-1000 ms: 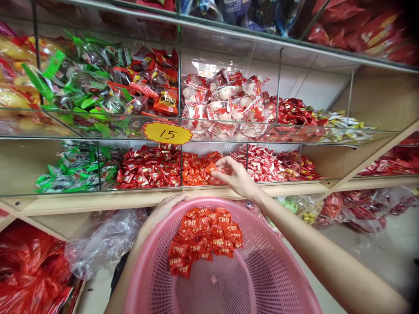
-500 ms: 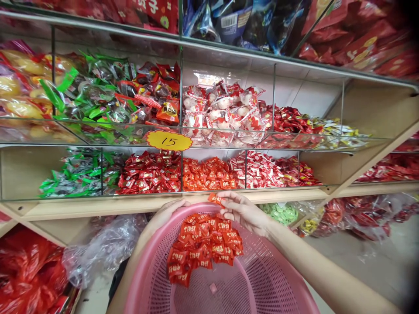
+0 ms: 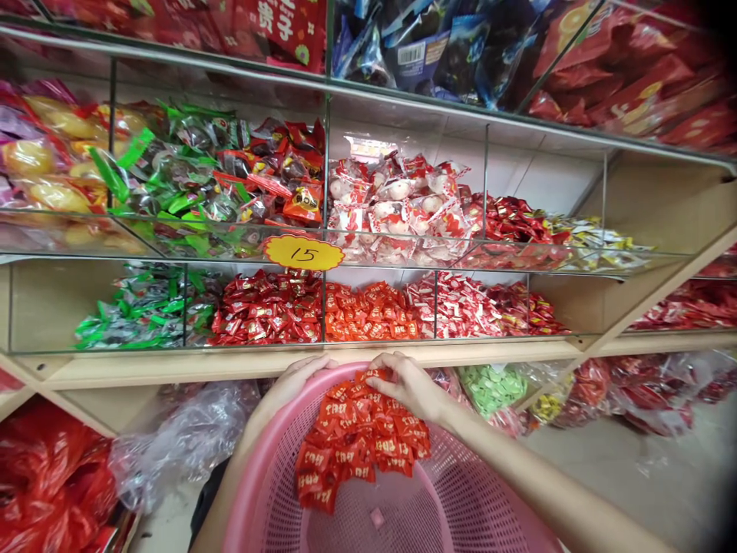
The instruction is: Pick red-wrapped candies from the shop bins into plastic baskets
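Observation:
A pink plastic basket [image 3: 270,445] with perforated walls is tilted toward me below the shelf edge. My left hand [image 3: 299,380] holds its far left rim. Inside lies a pile of small red wrapped candies [image 3: 345,438] with pale lettering, gathered on the far side. At the top of this pile is my right hand [image 3: 406,388], thumb and fingers closed around a red candy packet [image 3: 371,376], partly hidden by the fingers. A small pale pink piece [image 3: 377,518] lies on the basket's bottom.
Glass-fronted shelf bins stand ahead, with orange-red candies [image 3: 374,311] in the lower row and a yellow price tag [image 3: 303,253] above. The wooden shelf edge [image 3: 173,369] runs just beyond the basket. Clear plastic bags [image 3: 184,430] and a red bag [image 3: 51,476] sit at lower left.
My right hand has moved down from above the far rim into the basket, bringing the red candy packet onto the pile. My left hand stays on the rim.

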### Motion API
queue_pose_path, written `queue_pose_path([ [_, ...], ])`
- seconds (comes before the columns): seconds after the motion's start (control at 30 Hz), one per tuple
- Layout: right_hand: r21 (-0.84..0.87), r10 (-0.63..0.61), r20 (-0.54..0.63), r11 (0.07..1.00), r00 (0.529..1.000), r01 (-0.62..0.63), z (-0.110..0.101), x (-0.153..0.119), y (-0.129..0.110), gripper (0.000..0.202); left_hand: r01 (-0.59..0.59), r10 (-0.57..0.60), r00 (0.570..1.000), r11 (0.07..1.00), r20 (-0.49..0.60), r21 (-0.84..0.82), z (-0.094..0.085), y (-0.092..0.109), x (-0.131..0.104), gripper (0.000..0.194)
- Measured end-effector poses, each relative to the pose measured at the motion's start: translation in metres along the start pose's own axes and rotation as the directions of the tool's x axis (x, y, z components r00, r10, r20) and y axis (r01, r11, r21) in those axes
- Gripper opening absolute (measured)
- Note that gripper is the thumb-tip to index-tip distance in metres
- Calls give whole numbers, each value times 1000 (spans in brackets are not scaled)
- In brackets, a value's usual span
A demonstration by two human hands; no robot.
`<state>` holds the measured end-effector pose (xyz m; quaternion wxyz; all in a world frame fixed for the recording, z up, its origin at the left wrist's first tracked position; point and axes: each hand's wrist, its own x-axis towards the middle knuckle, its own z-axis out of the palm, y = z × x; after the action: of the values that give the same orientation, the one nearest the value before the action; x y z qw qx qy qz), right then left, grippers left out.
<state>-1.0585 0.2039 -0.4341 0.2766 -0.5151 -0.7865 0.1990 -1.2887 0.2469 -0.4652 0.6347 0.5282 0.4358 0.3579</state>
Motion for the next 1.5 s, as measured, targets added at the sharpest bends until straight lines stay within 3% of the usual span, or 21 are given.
queue_pose_path([
  [0.27,-200,-195,8,961,981,192,10,-7,11,16,-18,18,1000,1000,7,-9,1,1,0,36],
  [0.57,-357,-322,171,861,931,363,23,19,-24,17,-99,99,995,994,5,55,1,2,-1,29],
  [0.73,-414,-297,220,835,929,364,29,22,-28,12,-73,73,997,997,-3,39,-1,0,2,32],
  [0.93,-367,-361,157,843,919,394,21,14,-25,18,-90,89,996,994,19,58,-1,1,-1,34],
  [1.07,-438,-407,118,797,906,416,26,5,-22,21,-105,104,994,993,19,56,1,2,-3,33],
  [1.17,-475,-438,173,748,882,464,30,-2,-20,23,-69,70,998,997,-5,38,1,1,-2,32],
  [1.27,-430,-463,199,751,864,501,18,0,-19,30,-29,29,1000,1000,8,-7,0,1,-1,33],
  [1.4,-499,-346,47,805,937,322,-26,25,-9,27,13,-11,999,999,31,-48,0,2,-1,33],
  [1.5,-724,-165,72,670,984,165,-59,50,4,22,30,-27,999,997,45,-68,0,2,-2,34],
])
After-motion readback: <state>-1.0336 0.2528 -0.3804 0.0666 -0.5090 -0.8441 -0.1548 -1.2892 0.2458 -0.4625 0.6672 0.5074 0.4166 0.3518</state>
